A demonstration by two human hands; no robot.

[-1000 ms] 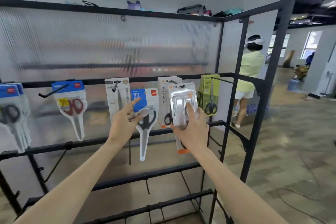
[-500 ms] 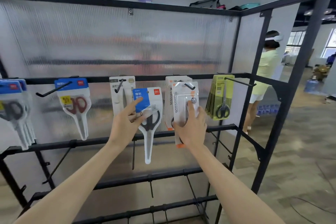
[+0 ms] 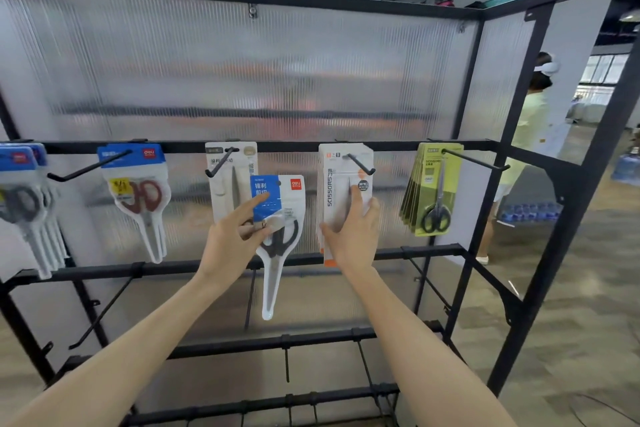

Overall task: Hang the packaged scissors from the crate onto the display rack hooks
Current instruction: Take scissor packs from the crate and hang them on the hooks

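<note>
My left hand [image 3: 232,239] pinches a blue-and-white scissors pack [image 3: 280,218] with black handles, held in front of the rack's middle bar. Behind it a white pack [image 3: 224,184] hangs on a hook [image 3: 221,163]. My right hand [image 3: 353,236] grips the lower part of a white pack marked SCISSORS [image 3: 341,191], which hangs on its hook [image 3: 360,163]. The crate is not in view.
The black display rack [image 3: 467,146] has a ribbed translucent back. Red-handled scissors [image 3: 138,194], blue-topped packs [image 3: 20,191] at far left and green packs [image 3: 434,187] hang on the same bar. Lower bars carry bare hooks [image 3: 104,308]. A person [image 3: 530,135] stands beyond the rack's right side.
The white SCISSORS pack has gone from held off the hook to hanging on it, pushed back against the packs behind. My left hand keeps its pack. The view has shifted left.
</note>
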